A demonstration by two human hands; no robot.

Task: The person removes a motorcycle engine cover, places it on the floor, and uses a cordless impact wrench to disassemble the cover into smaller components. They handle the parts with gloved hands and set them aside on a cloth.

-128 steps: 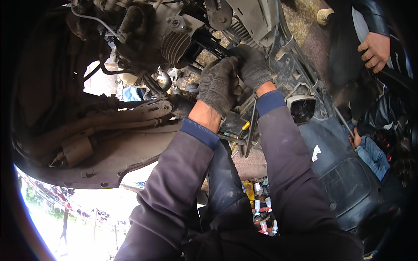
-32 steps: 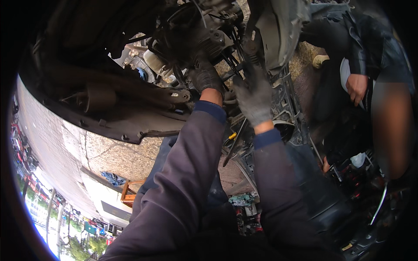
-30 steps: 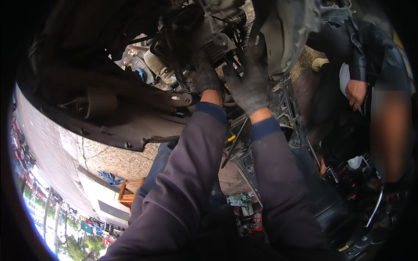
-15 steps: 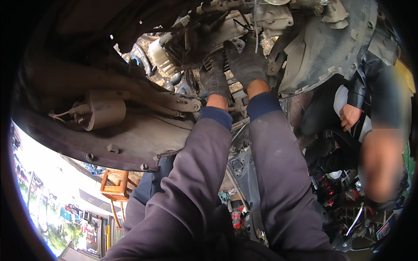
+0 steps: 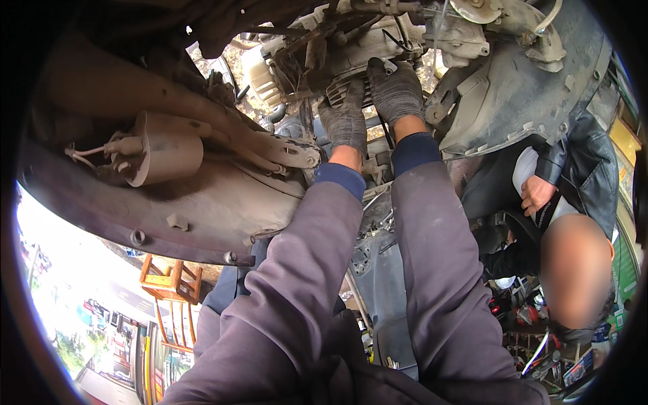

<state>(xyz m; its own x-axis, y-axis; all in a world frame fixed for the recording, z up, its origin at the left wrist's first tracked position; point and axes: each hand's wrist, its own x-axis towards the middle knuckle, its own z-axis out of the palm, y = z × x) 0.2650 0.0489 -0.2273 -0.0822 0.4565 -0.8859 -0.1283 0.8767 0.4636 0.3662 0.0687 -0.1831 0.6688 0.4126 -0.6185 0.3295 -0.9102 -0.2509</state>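
Note:
Both my hands wear dark grey knit gloves and reach up side by side into the dusty underside of a vehicle. My left hand is closed against a ribbed metal part, its fingertips partly hidden. To its right, my right hand wraps the other side of that part, with the fingers near a small metal lug. A dirty engine or gearbox casing spreads just above both hands. How firmly either hand grips does not show.
A cylindrical canister sits at the left under a curved panel. A dark plastic liner hangs at the right. Close on the right is another person, whose hand rests low. A wooden stool stands lower left.
The view has shifted, so the vehicle parts sit somewhat farther right. Both hands stay at the ribbed part. The other person's head has moved a little to the left.

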